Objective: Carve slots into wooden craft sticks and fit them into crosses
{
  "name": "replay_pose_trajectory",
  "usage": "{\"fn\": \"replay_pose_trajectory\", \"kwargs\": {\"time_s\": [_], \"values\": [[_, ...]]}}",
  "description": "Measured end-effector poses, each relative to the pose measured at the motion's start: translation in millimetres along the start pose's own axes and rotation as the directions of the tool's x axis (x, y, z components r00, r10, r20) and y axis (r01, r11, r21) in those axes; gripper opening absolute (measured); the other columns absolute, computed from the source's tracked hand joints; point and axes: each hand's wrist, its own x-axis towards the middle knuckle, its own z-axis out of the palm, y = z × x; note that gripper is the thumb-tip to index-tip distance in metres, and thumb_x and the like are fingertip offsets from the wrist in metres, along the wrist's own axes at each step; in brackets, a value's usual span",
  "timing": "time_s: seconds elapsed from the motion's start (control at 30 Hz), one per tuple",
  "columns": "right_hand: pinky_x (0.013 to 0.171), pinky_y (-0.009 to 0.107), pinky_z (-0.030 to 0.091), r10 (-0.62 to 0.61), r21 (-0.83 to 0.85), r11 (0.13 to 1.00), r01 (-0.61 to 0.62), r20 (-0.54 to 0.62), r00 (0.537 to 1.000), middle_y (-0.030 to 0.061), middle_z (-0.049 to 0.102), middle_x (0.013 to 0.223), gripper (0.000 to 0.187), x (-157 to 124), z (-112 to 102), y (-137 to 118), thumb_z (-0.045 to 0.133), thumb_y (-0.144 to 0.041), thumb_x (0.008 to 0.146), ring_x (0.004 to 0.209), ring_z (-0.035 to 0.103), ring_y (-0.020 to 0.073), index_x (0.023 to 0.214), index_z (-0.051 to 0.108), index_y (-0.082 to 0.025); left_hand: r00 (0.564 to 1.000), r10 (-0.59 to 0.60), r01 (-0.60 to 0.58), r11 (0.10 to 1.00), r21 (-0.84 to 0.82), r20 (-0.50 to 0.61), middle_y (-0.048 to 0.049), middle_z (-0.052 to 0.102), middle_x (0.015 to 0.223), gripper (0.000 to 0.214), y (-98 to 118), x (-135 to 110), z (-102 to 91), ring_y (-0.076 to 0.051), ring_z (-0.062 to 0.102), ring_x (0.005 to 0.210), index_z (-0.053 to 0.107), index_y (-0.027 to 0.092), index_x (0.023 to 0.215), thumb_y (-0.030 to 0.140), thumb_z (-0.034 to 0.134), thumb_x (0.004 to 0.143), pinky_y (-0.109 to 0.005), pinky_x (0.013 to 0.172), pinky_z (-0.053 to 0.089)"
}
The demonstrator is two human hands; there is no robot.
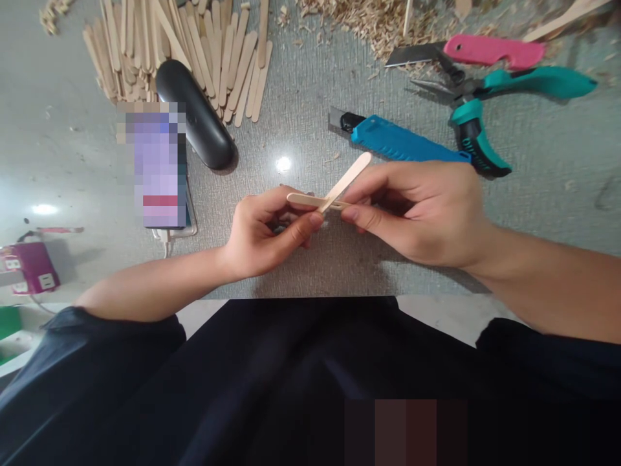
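Observation:
Two pale wooden craft sticks cross each other just above the table's front edge. One craft stick [351, 175] slants up to the right, its lower end pinched between the thumb and fingers of my left hand [269, 226]. The other craft stick [305, 200] lies nearly level, and my right hand [422, 213] grips its right end between thumb and forefinger. That end looks slit where the two meet; whether one stick passes through the other I cannot tell. Behind my right hand lies a blue utility knife [398, 139] with its blade out.
Pliers with teal handles [460, 97] and a pink-handled knife [495, 52] lie at the back right, beside wood shavings [359, 22]. Several craft sticks [228, 58] are heaped at back left, near a black case [196, 116] and a phone [160, 168] on a cable.

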Motion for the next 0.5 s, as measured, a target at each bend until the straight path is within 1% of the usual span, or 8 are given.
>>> {"fn": "replay_pose_trajectory", "kwargs": {"time_s": [0.17, 0.33, 0.43, 0.5], "values": [[0.052, 0.028, 0.052, 0.021, 0.038, 0.999, -0.022, 0.016, 1.000, -0.0019, 0.079, 0.082, 0.010, 0.1, 2.2, -3.1, 0.103, -0.032, 0.097, 0.061, 0.064, 0.0117, 0.098, 0.093, -0.029, 0.998, 0.006, -0.007, 1.000, 0.017, 0.064, 0.0004, 0.084, 0.088, 0.008, -0.8, 1.0, -2.4, -0.006, 0.080, 0.062, 0.087, 0.017, 0.113, 0.011, 0.083, 0.109, -0.010, 0.056, 0.061], [0.053, 0.028, 0.054, 0.077, 0.082, 0.993, -0.080, 0.034, 0.996, -0.0019, 0.078, 0.079, 0.011, 1.2, 3.5, -6.1, 0.104, -0.032, 0.095, 0.059, 0.064, 0.0115, 0.095, 0.093, -0.028, 0.996, -0.018, 0.016, 1.000, 0.019, 0.089, -0.0005, 0.087, 0.090, 0.012, -1.1, -0.3, -3.2, -0.009, 0.083, 0.063, 0.088, 0.016, 0.113, 0.012, 0.092, 0.103, -0.011, 0.056, 0.062], [0.056, 0.029, 0.059, 0.121, 0.087, 0.988, -0.124, 0.044, 0.992, -0.0018, 0.075, 0.075, 0.018, 1.8, 3.0, -7.2, 0.106, -0.038, 0.094, 0.058, 0.064, 0.0125, 0.093, 0.093, -0.027, 0.996, -0.025, 0.023, 0.999, 0.029, 0.081, -0.0010, 0.087, 0.086, 0.002, -0.1, -0.8, -1.8, -0.008, 0.081, 0.062, 0.087, 0.015, 0.111, 0.014, 0.085, 0.109, -0.010, 0.056, 0.062], [0.057, 0.030, 0.060, 0.140, 0.077, 0.987, -0.143, 0.047, 0.989, -0.0015, 0.075, 0.075, 0.023, 2.2, 2.3, -6.8, 0.106, -0.044, 0.094, 0.058, 0.065, 0.0128, 0.094, 0.092, -0.026, 0.996, -0.048, 0.046, 0.999, 0.020, 0.071, -0.0020, 0.087, 0.087, 0.005, 0.8, -1.1, -1.2, -0.008, 0.082, 0.063, 0.086, 0.015, 0.111, 0.017, 0.082, 0.112, -0.011, 0.057, 0.063]]}}
